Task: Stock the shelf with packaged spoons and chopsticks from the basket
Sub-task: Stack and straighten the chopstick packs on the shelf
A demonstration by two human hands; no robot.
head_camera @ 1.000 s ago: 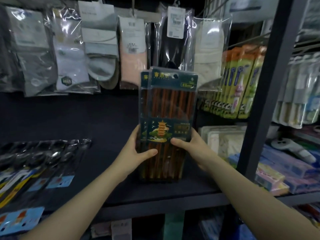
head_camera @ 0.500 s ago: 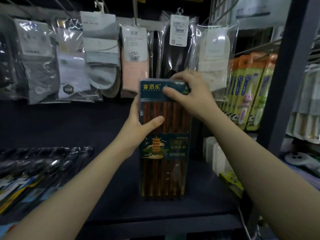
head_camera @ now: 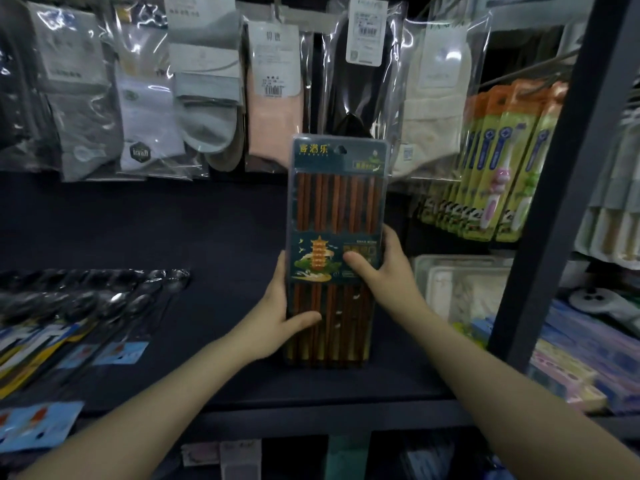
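**A:** Why is the chopstick pack (head_camera: 337, 251) standing on end in the middle of the frame and not lying flat?

**B:** My guess is so the printed front faces the aisle. Its bottom edge appears to rest on the dark shelf (head_camera: 214, 237), and both hands steady it upright. The left hand (head_camera: 277, 317) grips the lower left edge, thumb curled across the front and the other fingers hidden behind. The right hand (head_camera: 388, 268) clamps the right edge higher up, thumb pressed on the pagoda label, the rest of its fingers out of sight behind the pack.

**A:** One hand low, one higher?

**B:** That probably stops a tall, thin pack from tipping either way while it is squared up.

**A:** And the spoons?

**B:** The packaged spoons (head_camera: 86, 306) lie flat at the left of the frame, fanned and overlapping on the same shelf, well apart from the chopsticks. The basket is not in view.

**A:** What's behind?

**B:** Bagged socks (head_camera: 273, 95) hang along the top of the frame; one dark bag drops just behind the pack's top. Toothbrush packs (head_camera: 502, 161) stand at the right, beside the grey upright post (head_camera: 561, 188).

**A:** Risk?

**B:** Once let go, the pack may topple unless it leans on something.
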